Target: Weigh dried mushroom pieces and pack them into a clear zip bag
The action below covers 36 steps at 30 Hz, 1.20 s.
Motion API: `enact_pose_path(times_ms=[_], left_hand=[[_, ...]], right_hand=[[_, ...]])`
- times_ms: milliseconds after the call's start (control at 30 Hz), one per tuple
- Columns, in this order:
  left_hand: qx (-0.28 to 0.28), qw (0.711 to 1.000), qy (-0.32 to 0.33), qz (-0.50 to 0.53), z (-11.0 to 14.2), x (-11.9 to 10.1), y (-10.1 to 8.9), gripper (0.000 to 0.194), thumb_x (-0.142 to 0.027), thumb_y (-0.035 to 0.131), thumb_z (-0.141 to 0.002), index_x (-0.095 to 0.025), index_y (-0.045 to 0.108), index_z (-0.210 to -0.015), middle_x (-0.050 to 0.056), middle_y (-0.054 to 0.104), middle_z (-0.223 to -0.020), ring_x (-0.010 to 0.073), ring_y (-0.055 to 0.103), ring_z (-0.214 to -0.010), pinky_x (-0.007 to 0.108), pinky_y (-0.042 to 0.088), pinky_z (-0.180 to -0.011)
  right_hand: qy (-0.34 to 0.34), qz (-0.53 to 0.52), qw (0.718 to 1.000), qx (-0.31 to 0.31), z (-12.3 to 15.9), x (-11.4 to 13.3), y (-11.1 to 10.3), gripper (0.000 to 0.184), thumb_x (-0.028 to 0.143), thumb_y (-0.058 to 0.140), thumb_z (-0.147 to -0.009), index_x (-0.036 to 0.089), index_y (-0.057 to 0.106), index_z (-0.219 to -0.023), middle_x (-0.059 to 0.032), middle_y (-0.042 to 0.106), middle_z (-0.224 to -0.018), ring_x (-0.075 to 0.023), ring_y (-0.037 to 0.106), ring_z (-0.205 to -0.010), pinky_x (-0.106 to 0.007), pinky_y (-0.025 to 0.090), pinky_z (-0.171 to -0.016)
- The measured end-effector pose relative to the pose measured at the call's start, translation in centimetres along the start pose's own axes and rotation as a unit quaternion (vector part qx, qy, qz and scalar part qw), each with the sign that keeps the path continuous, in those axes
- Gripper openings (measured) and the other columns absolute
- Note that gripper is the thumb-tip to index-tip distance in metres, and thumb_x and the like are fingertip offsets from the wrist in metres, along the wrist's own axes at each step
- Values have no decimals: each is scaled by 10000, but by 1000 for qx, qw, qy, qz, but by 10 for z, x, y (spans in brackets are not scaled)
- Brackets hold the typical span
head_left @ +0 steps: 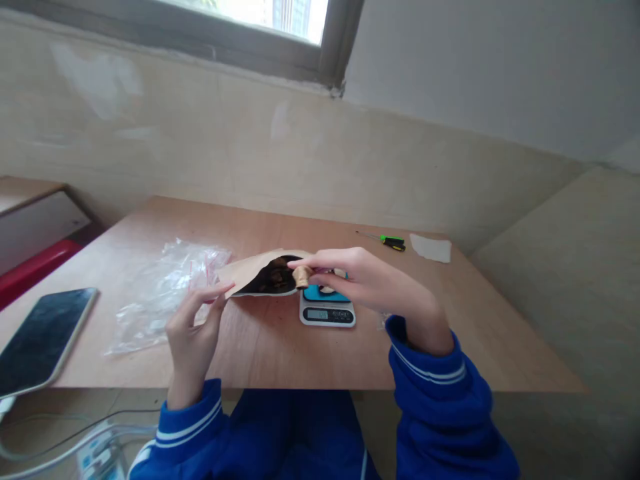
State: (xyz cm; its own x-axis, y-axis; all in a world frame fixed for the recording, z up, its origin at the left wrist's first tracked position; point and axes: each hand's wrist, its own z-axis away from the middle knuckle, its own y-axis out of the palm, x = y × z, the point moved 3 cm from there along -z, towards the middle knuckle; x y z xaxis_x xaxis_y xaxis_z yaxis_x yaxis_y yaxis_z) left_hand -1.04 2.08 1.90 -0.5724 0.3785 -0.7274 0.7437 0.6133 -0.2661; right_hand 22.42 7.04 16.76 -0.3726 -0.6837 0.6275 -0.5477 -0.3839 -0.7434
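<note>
My left hand (pixel 193 327) pinches the left end of a brown paper pouch (pixel 253 270), which lies tipped on its side with its open mouth showing dark contents. My right hand (pixel 370 280) reaches across from the right and pinches a small tan piece (pixel 301 275) at the pouch's mouth. Just below and behind that hand stands a small digital scale (pixel 327 310) with a blue tray and a lit display. Both wrists wear blue sleeves with white stripes.
A heap of clear plastic bags (pixel 160 293) lies left of the pouch on the wooden table (pixel 280 353). A phone (pixel 43 337) rests at the table's left edge. A green-handled screwdriver (pixel 390 241) and a white scrap (pixel 431 248) lie at the back right.
</note>
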Motion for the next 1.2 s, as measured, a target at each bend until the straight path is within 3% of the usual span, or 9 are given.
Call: enact_pose_path(times_ms=[100, 233, 400, 533, 700, 833, 933, 1067, 1200], left_hand=[[-6, 1000, -10, 2, 0, 0, 0, 137, -306, 641, -887, -282, 733, -986, -10, 741, -931, 175, 662, -828, 320, 515, -777], [-13, 1000, -20, 3, 0, 1, 0, 140, -330, 640, -886, -269, 735, -970, -8, 738, -923, 169, 658, -821, 314, 512, -772], [-21, 999, -28, 2, 0, 2, 1, 132, -323, 651, -882, -269, 735, -968, -14, 738, -930, 159, 653, -803, 306, 511, -781], [-24, 999, -23, 3, 0, 2, 1, 122, -310, 657, -879, -269, 734, -964, -18, 738, -921, 161, 660, -818, 304, 508, -805], [-22, 999, -24, -5, 1, 3, 0, 123, -309, 653, -882, -277, 733, -971, -22, 738, -926, 165, 671, -844, 304, 510, -819], [-23, 999, -28, 1, 1, 3, 0, 118, -304, 653, -884, -278, 735, -964, -24, 741, -933, 165, 675, -877, 303, 508, -845], [-24, 999, -35, 5, 1, 5, 0, 122, -317, 653, -882, -268, 736, -957, -19, 741, -933, 167, 673, -886, 310, 507, -858], [-29, 997, -65, 2, 1, 6, 3, 155, -365, 662, -866, -246, 734, -937, -13, 733, -908, 155, 662, -821, 301, 509, -800], [-76, 989, -127, 16, -12, 3, 8, 229, -433, 684, -826, -208, 701, -871, -4, 705, -853, 160, 658, -797, 304, 525, -742]], right_hand=[[82, -54, 993, -71, 27, -19, -14, 229, 247, 592, -901, 258, 727, -1085, -4, 746, -1089, -211, 706, -976, -321, 564, -848], [176, -116, 966, -146, 60, -68, -12, 330, 324, 609, -888, 240, 631, -1207, -56, 728, -1099, -208, 703, -979, -331, 572, -829], [312, -64, 932, -175, 88, -143, 15, 194, 317, 606, -863, 190, 593, -1008, -45, 711, -867, -195, 689, -830, -316, 540, -738], [384, 24, 900, -203, 92, -174, 38, 149, 282, 584, -874, 174, 580, -975, -38, 679, -798, -196, 664, -785, -298, 495, -709], [401, 51, 885, -233, 82, -179, 56, 193, 331, 588, -869, 176, 548, -978, 0, 604, -674, -219, 639, -718, -299, 455, -670], [406, 75, 875, -255, 84, -171, 54, 303, 433, 590, -855, 179, 546, -1014, 8, 569, -637, -235, 612, -672, -308, 427, -630], [409, 81, 863, -286, 97, -158, 43, 382, 513, 516, -875, 184, 555, -1065, 13, 549, -627, -223, 582, -611, -309, 409, -594], [401, 5, 864, -306, 123, -139, 32, 471, 605, 451, -878, 190, 597, -1043, 15, 550, -615, -190, 565, -579, -291, 397, -566], [392, -49, 858, -327, 149, -125, 34, 510, 625, 486, -858, 166, 657, -999, -1, 551, -614, -179, 559, -604, -285, 385, -573]])
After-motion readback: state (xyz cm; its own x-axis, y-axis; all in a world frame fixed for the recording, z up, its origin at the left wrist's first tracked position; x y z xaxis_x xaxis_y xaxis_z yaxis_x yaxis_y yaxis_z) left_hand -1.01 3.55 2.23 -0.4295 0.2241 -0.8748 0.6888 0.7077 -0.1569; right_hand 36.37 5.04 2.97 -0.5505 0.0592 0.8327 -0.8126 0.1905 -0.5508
